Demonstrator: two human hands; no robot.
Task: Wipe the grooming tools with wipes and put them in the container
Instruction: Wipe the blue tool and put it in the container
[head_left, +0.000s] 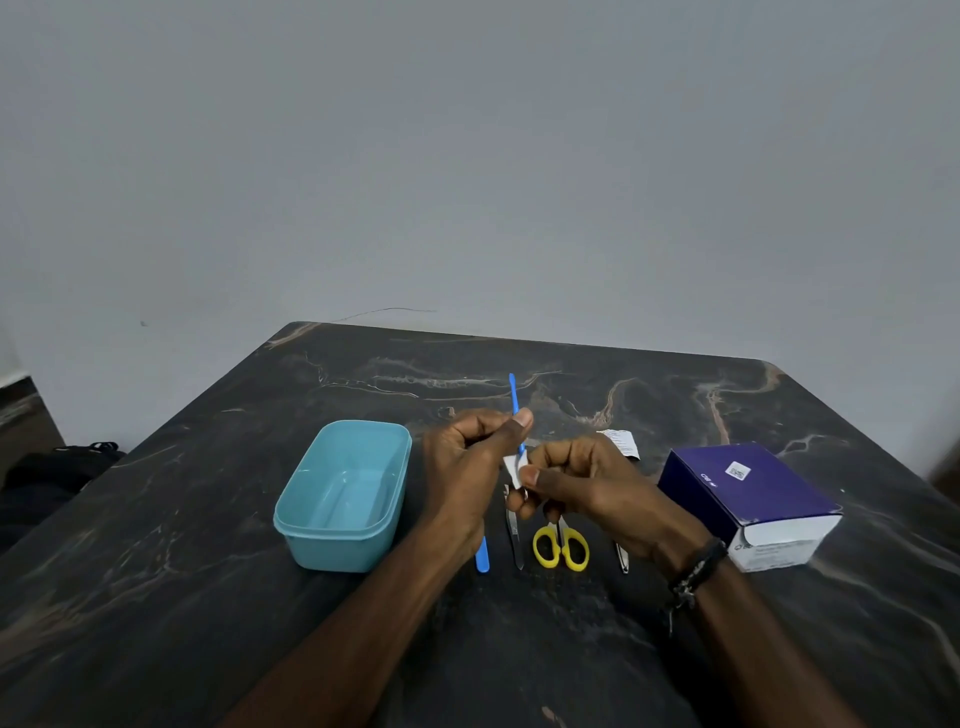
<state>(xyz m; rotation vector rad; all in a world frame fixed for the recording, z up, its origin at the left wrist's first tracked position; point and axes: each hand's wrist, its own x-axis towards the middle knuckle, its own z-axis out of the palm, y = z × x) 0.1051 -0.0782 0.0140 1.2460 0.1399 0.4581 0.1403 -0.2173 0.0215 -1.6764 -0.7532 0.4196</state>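
My left hand (470, 467) pinches a thin blue stick tool (514, 395) that points up and away over the table. My right hand (576, 486) pinches a small white wipe (514, 467) against the lower part of that tool. A light blue open container (311, 535) stands to the left of my hands, with nothing visible inside. On the table under my hands lie another blue tool (483, 558), metal tweezers (514, 540), yellow-handled scissors (561, 548) and a metal nail clipper (622, 558), each partly hidden.
A purple and white box (748, 493) sits at the right on the dark marbled table (208, 597). A torn wipe sachet (621, 444) lies behind my right hand. A dark bag (62, 467) sits on the floor at the left.
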